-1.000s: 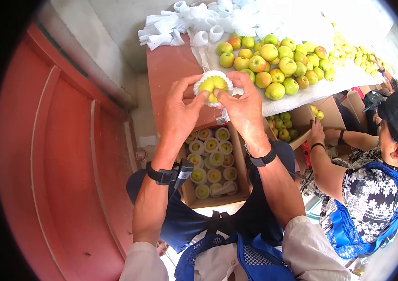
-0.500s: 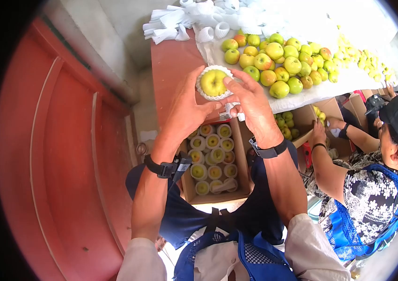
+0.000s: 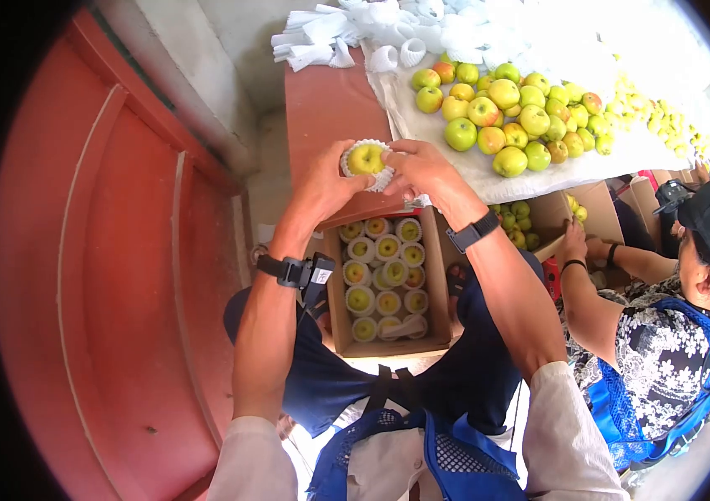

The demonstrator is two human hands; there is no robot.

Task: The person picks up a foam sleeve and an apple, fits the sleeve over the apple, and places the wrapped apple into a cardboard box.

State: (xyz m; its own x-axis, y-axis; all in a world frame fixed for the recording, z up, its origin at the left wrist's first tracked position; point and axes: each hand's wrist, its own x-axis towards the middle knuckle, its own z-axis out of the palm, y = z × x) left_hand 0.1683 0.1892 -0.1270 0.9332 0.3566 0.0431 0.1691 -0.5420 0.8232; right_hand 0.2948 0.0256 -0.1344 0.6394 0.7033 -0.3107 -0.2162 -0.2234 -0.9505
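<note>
A yellow-green apple (image 3: 365, 157) sits in a white foam net sleeve (image 3: 381, 179) above the near edge of the red tabletop. My left hand (image 3: 327, 182) is closed round the left side of the sleeved apple, its thumb across the front. On the right side, my right hand (image 3: 426, 174) grips the sleeve's edge with bent fingers. Below my hands, an open cardboard box (image 3: 442, 288) holds rows of apples in the same kind of white sleeves. One flattened sleeve (image 3: 405, 327) lies across the apples at the box's near end.
Loose green and reddish apples (image 3: 505, 93) are heaped on a white cloth (image 3: 409, 113) on the table (image 3: 321, 113). White foam sleeves (image 3: 321, 33) are piled behind. A red door (image 3: 121, 275) stands left. At right, a co-worker (image 3: 664, 334) reaches into another cardboard box (image 3: 548, 213).
Both hands have drawn the sleeved apple slightly nearer and left. My right fingers have moved from over the apple to the sleeve's right edge. The view has shifted slightly.
</note>
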